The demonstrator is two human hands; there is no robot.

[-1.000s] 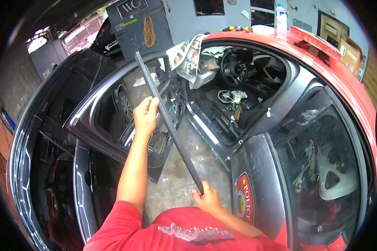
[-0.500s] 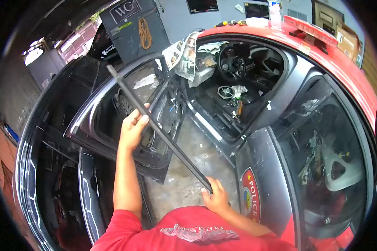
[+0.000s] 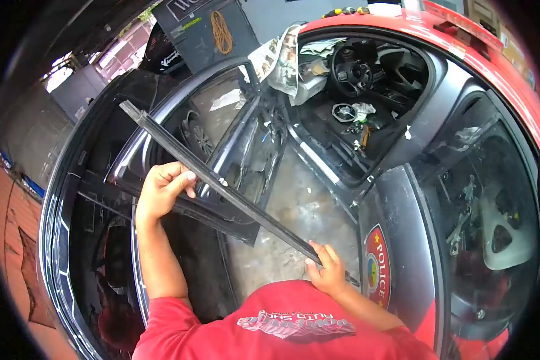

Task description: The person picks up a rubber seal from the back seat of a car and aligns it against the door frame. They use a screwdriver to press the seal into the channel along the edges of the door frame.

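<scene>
The left hand (image 3: 162, 191) is closed in a pinch, thumb and bent fingers on the long, narrow black strip with lengthwise grooves (image 3: 252, 209), partway along it. The right hand (image 3: 328, 268) is curled round it lower down, thumb on the near side; whether the strip finishes inside that fist, I can't tell. It slants across in front of the body, its upper end rising well past the left fingers, the span between the two hands looking straight.

To my eye, handling it well means a light, even grip, since a hard squeeze could crush a thin lip and a twist between the hands could kink it. Guiding with the left fingers while the right steadies seems sound, and the free end beyond the left thumb wants watching, close as it looks to the glossy dark door frame (image 3: 183, 88).

The strip looks matt and rubbery, ridged along its length, its tip split into separate lips. Beneath the fingers' span lies smooth, blotchy grey concrete floor (image 3: 309, 210). Past the right fingers is a satin grey door panel (image 3: 396, 210) with a rounded red POLICE badge (image 3: 378, 267); ahead of both hands, creased printed paper (image 3: 287, 69) hangs in limp folds
</scene>
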